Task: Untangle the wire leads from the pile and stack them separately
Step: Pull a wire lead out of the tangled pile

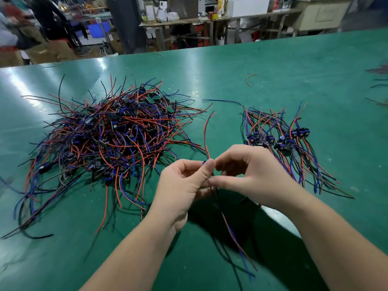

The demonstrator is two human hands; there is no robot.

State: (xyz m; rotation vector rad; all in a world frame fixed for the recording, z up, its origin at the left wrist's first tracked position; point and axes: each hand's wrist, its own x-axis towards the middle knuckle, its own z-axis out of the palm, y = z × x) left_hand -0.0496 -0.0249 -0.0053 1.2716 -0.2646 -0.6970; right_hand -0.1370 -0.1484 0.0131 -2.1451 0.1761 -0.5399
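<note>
A big tangled pile of red, blue and black wire leads with small dark modules lies on the green table at the left. A sorted stack of leads lies in a row at the right. Between them, above the table's near part, my left hand and my right hand both pinch one wire lead. Its red wire rises above my fingers. Its red, blue and black wires hang down below my hands. The small module between my fingertips is mostly hidden.
A loose red wire piece lies far back on the table. More wires show at the right edge. Beyond the table's far edge stand benches, boxes, crates and a person at the upper left.
</note>
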